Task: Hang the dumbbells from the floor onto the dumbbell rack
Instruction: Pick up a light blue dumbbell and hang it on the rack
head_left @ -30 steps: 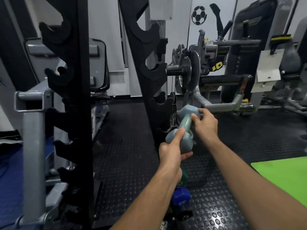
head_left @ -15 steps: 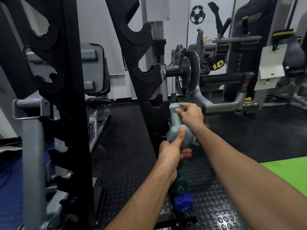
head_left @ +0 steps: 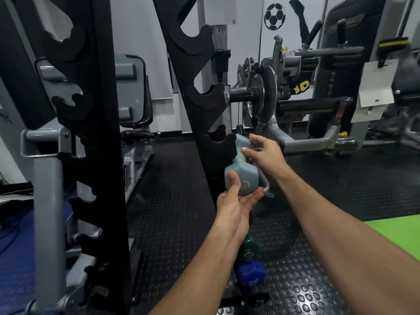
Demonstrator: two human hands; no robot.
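Note:
A grey-blue dumbbell (head_left: 244,176) is held against the right upright of the black dumbbell rack (head_left: 200,96), its handle level with a cradle notch (head_left: 218,144). My left hand (head_left: 236,205) holds the near head from below, thumb up along its face. My right hand (head_left: 264,153) is at the far head, fingers loosely spread around it. Lower on the same upright sit a green dumbbell (head_left: 250,248) and a blue dumbbell (head_left: 251,272), partly hidden by my left forearm.
The rack's left upright (head_left: 100,155) stands close at the left with bare cradles. Grey gym machines (head_left: 295,101) fill the background right. A green mat (head_left: 395,233) lies on the black studded floor at the right.
Both hands have carried the grey-blue dumbbell left and slightly up, closer to the rack's notch. My right hand's fingers have loosened on the far head.

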